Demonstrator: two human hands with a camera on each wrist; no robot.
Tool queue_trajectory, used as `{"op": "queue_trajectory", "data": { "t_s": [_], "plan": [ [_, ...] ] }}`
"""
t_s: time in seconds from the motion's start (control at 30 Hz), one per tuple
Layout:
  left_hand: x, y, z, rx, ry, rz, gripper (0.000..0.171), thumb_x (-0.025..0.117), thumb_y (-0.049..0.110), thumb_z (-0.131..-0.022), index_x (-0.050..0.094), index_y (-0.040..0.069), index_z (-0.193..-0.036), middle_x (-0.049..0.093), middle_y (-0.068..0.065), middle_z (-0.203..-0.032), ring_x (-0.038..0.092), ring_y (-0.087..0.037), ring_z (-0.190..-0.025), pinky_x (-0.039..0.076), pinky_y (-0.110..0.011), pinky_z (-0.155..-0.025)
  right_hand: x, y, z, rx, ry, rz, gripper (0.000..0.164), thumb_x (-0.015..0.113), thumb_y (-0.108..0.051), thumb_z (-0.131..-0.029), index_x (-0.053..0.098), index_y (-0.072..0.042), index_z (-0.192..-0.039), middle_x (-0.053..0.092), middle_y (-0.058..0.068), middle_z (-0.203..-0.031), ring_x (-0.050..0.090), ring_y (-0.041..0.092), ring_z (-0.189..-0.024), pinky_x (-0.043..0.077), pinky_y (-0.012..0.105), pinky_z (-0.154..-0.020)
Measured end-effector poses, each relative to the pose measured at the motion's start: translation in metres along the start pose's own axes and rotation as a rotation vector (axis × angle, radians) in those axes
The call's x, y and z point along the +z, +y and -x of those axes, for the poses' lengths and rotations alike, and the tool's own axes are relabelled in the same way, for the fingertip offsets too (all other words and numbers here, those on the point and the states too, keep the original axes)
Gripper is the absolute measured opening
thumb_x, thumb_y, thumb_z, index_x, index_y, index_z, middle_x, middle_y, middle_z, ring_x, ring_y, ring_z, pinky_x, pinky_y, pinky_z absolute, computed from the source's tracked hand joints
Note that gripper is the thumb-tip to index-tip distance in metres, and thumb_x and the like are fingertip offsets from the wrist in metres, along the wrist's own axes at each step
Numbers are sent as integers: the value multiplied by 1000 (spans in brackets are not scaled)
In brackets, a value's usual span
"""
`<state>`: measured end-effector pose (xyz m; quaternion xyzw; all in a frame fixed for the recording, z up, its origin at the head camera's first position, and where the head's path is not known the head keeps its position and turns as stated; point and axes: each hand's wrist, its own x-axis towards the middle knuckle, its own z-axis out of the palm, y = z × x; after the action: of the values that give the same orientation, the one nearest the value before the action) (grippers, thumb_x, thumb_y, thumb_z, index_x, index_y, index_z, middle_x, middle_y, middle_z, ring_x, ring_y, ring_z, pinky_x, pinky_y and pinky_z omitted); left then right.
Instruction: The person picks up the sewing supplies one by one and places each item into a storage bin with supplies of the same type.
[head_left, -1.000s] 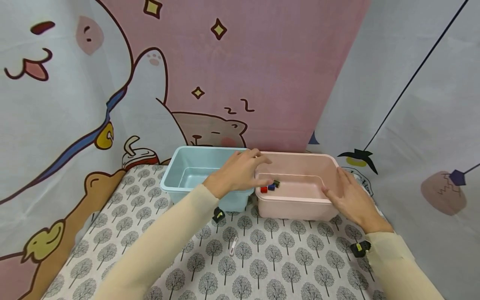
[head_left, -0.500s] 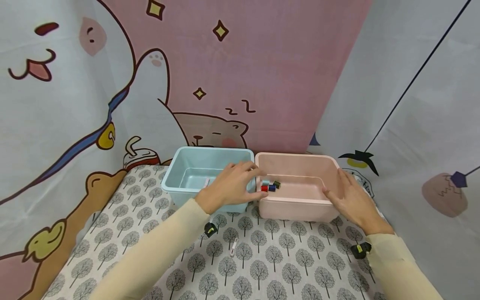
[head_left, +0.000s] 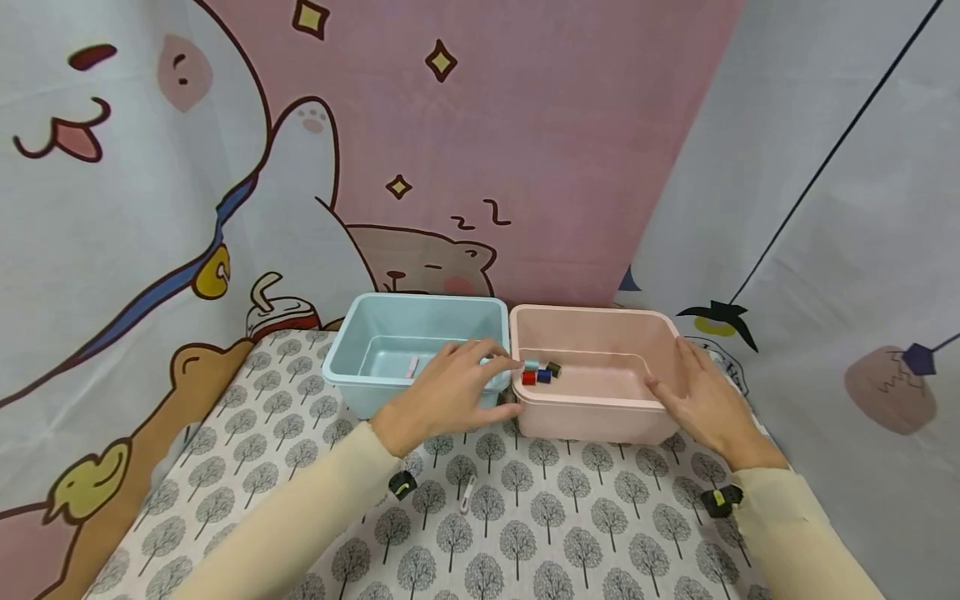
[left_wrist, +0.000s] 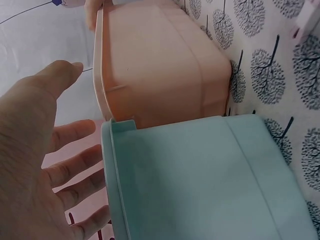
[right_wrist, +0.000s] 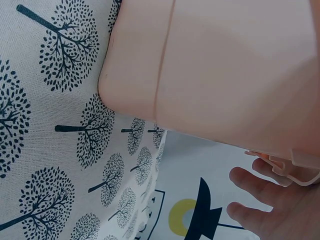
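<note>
My left hand (head_left: 447, 387) hovers over the front right corner of the light blue bin (head_left: 341, 375), fingers spread and holding nothing. The left wrist view shows the same spread fingers beside the bin's rim. My right hand (head_left: 705, 404) grips the right end of the pink bin (head_left: 592, 422), thumb over the inside and fingers at the rim. Near the pink bin's left wall lie several small spool-like cylinders: a red one (head_left: 529, 377), a blue one (head_left: 544, 377), a dark green one (head_left: 553, 369) and a light blue one (head_left: 531, 365).
A small pinkish-white stick-shaped piece (head_left: 412, 366) lies inside the blue bin. Another slim white piece (head_left: 467, 493) lies on the tree-print tablecloth (head_left: 517, 517) in front of the bins. The two bins stand side by side against a cartoon-print curtain (head_left: 555, 167).
My left hand has drawn back leftward from over the pink bin, spreading its fingers. The light blue cylinder and the piece in the blue bin have come into view. My right hand stays put.
</note>
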<state>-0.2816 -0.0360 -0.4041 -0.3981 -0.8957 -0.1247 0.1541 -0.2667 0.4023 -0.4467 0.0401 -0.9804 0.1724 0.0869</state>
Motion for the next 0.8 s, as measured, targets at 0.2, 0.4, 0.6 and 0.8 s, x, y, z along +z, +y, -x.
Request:
{"op": "queue_trajectory", "data": {
  "t_s": [0.2,0.4,0.6,0.8],
  "plan": [
    [0,4,14,13,2,-17,65,79,67,-105,74,25,-155,73,-2,-154,69,-26,-147,56,-60,-127,-1,0,1,5,-2,-2,109,50,-70,-116,4,0,-185,15,42,-188,30,75,-164,29,96,-125],
    [1,5,29,20,5,-12,68,78,67,-106,71,24,-158,71,-4,-158,70,-29,-147,57,-61,-125,-2,1,1,5,-14,-1,109,50,-70,-116,2,0,-185,13,42,-189,28,75,-165,28,96,-125],
    [1,6,45,31,16,-34,69,79,66,-105,70,26,-160,70,-3,-160,68,-31,-150,58,-61,-125,-3,0,0,6,-24,5,110,49,-71,-116,1,-1,-185,10,39,-190,26,75,-166,27,97,-126],
    [4,6,60,73,68,-65,68,80,65,-104,72,24,-157,70,-6,-161,66,-30,-152,53,-60,-132,-5,-2,0,2,-29,14,109,48,-71,-116,1,-2,-186,7,35,-193,24,73,-168,27,98,-124]
  ]
}}
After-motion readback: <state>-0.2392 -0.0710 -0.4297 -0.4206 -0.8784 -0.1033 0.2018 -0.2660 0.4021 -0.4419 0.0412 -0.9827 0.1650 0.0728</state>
